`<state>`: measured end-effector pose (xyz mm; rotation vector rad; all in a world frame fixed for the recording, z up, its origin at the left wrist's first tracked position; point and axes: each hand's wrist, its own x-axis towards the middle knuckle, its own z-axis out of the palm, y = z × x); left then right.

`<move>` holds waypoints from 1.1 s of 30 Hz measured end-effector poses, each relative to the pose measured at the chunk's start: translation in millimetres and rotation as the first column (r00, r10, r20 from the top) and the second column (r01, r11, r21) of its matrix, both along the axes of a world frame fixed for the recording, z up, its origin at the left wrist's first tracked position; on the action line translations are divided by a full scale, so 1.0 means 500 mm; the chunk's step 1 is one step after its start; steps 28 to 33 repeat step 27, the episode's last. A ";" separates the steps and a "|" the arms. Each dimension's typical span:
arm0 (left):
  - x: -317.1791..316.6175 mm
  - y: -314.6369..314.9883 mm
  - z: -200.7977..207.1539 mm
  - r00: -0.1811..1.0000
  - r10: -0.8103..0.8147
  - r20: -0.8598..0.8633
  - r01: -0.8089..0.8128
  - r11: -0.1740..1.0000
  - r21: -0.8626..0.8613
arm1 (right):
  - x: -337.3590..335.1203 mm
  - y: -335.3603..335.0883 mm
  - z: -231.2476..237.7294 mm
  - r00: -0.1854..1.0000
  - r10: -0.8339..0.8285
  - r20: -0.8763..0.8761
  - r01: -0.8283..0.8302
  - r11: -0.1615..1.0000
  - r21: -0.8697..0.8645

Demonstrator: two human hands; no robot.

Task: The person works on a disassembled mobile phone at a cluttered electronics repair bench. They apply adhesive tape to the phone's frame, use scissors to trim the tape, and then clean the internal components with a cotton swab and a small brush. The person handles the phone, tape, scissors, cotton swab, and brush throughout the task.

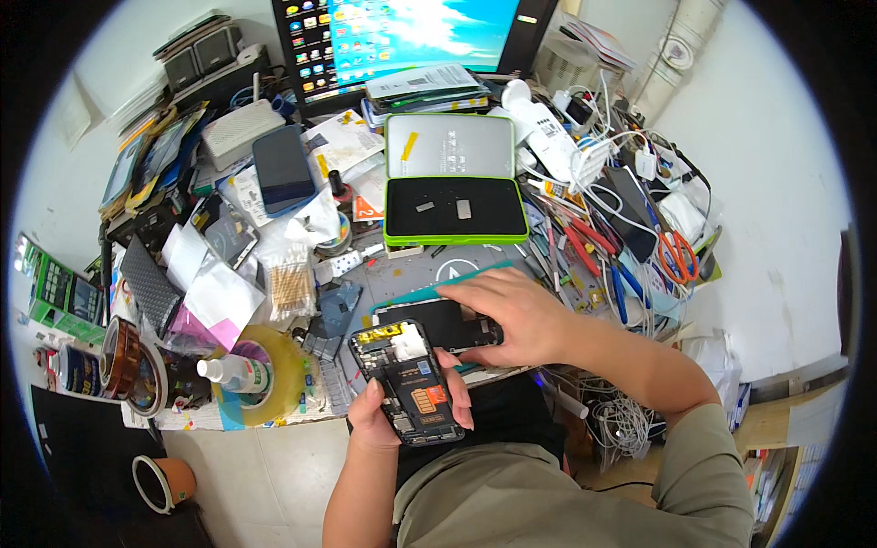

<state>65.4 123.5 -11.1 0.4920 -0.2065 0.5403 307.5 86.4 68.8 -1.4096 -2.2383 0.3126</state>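
My left hand is wrapped round an opened phone body, tilted up near the table's front edge. The body's inside faces up, with a black battery, an orange patch and yellow tape at the top. Just behind it lies a dark phone screen panel, partly covered by the body. My right hand grips this panel at its right end, fingers over the far edge. A teal mat shows beneath the panel. Beyond it stands an open green-rimmed case with two small metal pieces on its black lining.
Pliers, orange-handled scissors and white cables crowd the right. To the left are cotton swabs, a tape roll, a white bottle and a dark phone. A monitor stands at the back.
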 end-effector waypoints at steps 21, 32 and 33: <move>-0.007 -0.004 0.016 0.995 0.039 -0.094 -0.043 0.999 -0.033 | -0.014 0.017 0.005 0.942 -0.294 -0.160 0.282 0.955 -0.093; -0.011 -0.003 0.012 0.995 0.008 -0.096 -0.012 0.999 -0.050 | -0.015 0.070 0.076 0.895 -0.271 -0.353 0.302 0.953 0.035; -0.011 -0.003 0.012 0.995 0.008 -0.096 -0.012 0.999 -0.050 | -0.015 0.070 0.076 0.895 -0.271 -0.353 0.302 0.953 0.035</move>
